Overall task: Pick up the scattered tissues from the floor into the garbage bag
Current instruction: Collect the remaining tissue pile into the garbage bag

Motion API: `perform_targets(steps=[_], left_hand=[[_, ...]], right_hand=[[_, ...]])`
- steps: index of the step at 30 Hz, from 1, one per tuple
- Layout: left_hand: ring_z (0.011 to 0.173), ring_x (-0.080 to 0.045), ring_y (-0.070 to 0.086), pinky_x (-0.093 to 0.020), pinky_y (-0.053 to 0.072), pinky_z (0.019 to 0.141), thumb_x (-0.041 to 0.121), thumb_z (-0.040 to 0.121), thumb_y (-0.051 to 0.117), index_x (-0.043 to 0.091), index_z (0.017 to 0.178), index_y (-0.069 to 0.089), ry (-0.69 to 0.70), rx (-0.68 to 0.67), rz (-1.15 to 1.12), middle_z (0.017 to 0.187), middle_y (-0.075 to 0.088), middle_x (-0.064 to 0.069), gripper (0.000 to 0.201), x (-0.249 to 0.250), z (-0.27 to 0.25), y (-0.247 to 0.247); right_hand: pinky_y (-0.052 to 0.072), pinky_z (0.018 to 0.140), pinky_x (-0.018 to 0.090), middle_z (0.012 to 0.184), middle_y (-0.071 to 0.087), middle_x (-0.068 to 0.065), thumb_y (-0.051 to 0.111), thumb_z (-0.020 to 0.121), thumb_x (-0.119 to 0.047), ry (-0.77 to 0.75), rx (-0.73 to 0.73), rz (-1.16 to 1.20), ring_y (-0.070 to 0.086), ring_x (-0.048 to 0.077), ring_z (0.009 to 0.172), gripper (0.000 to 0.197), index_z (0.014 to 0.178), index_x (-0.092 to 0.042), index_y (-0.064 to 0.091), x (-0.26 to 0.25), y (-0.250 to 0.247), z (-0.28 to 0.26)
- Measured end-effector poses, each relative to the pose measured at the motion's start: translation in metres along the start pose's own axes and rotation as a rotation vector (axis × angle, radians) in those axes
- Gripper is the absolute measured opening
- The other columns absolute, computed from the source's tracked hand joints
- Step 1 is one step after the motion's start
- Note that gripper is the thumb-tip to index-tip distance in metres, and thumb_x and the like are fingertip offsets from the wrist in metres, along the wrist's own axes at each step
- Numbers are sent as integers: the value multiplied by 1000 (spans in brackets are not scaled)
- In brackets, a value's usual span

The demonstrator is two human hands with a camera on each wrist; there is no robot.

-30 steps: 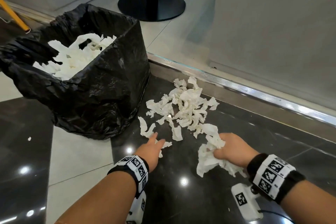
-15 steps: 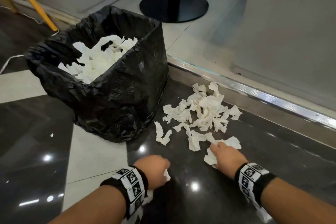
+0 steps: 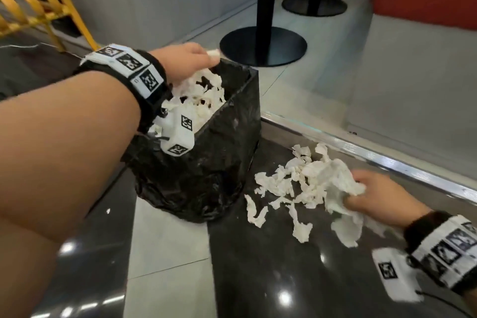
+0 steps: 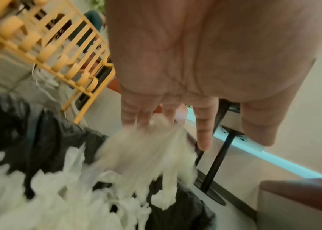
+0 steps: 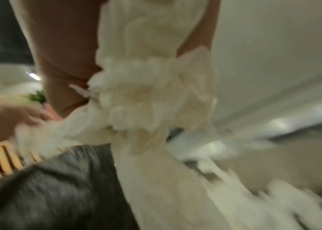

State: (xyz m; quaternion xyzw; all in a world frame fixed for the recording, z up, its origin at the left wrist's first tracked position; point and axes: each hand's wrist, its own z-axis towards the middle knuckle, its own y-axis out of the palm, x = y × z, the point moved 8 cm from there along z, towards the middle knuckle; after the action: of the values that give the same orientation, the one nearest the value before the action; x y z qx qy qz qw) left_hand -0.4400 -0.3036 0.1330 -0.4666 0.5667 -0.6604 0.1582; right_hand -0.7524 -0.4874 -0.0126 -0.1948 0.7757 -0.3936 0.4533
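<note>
The left hand [image 3: 187,63] hangs over the open black garbage bag [image 3: 211,162], fingers [image 4: 203,124] straight and spread, a blurred tissue clump [image 4: 146,155] just below them; the right hand [image 3: 379,200] grips a crumpled tissue wad [image 3: 338,188] low over the dark floor [image 3: 258,279]; scattered tissues [image 3: 284,186] lie beside the bag, near a metal floor strip [image 3: 387,160].

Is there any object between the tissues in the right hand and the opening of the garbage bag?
Nothing solid blocks it. The right hand grips a tissue bunch low beside the garbage bag; only the bag's own side wall rises between, so the bunch must go up over it. The left hand hovers above the opening.
</note>
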Motion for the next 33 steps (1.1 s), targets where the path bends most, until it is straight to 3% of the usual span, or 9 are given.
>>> perform_targets(steps=[3, 8, 13, 15, 19, 21, 24, 27, 33], left_hand=[[99, -18, 51, -31, 37, 88, 56, 89, 47, 27, 117, 56, 24, 7, 59, 120, 58, 1, 41, -13, -5, -3], [69, -16, 54, -31, 45, 67, 39, 87, 61, 26, 100, 58, 69, 182, -122, 83, 57, 7, 18, -56, -41, -24], [75, -24, 59, -34, 46, 67, 32, 83, 63, 26, 81, 59, -4, 281, -192, 85, 64, -2, 7, -124, -69, -18], [78, -21, 56, -32, 43, 69, 32, 84, 62, 30, 79, 59, 27, 255, -133, 86, 59, 3, 7, -133, -71, -14], [93, -25, 57, -30, 38, 73, 31, 86, 59, 31, 79, 57, 105, 225, -87, 98, 58, 1, 7, -135, -75, -8], [100, -24, 58, -28, 37, 76, 29, 88, 58, 26, 83, 60, 148, 186, -104, 107, 61, 0, 6, -128, -77, -1], [81, -14, 56, -27, 39, 65, 28, 89, 56, 22, 83, 62, 260, 89, -118, 82, 56, 15, 10, -104, -83, 15], [65, -3, 50, -17, 35, 56, 27, 89, 58, 23, 81, 61, 346, 20, -162, 67, 51, 17, 9, -77, -81, 33], [61, 1, 45, -16, 33, 55, 29, 90, 56, 26, 83, 59, 560, -53, -20, 64, 48, 15, 8, -22, -94, 71]], right_hand=[[39, 51, 13, 67, 64, -18, 72, 75, -18, -122, 150, 36, 57, -11, 55, 25, 79, -39, 61, -85, -65, -2], [45, 70, 22, 79, 61, -12, 68, 74, -15, -377, 432, 145, 56, 4, 72, 18, 82, -29, 61, -216, -127, 18], [48, 80, 24, 99, 59, -1, 62, 70, -29, -496, 766, 206, 57, 12, 88, 31, 97, -14, 57, -306, -116, 93], [48, 84, 29, 115, 54, 9, 65, 71, -36, -380, 659, 85, 58, 23, 100, 49, 111, -11, 54, -317, -76, 142], [45, 100, 41, 138, 48, 11, 72, 65, -63, -50, 173, -302, 50, 30, 122, 93, 136, -13, 40, -288, 6, 192], [44, 100, 36, 138, 52, 7, 65, 76, -60, -70, 149, -256, 52, 27, 123, 77, 136, -14, 45, -282, -2, 179], [58, 81, 37, 106, 67, 6, 62, 84, -50, -52, 151, -104, 67, 21, 94, 44, 111, -15, 63, -255, -34, 142], [54, 68, 29, 91, 68, 2, 64, 85, -40, 1, 62, -317, 64, 14, 73, 28, 100, -16, 66, -200, -43, 109], [50, 82, 29, 99, 68, -9, 57, 85, -30, 113, -296, -853, 61, 15, 91, 14, 97, -29, 65, -46, 21, 74]])
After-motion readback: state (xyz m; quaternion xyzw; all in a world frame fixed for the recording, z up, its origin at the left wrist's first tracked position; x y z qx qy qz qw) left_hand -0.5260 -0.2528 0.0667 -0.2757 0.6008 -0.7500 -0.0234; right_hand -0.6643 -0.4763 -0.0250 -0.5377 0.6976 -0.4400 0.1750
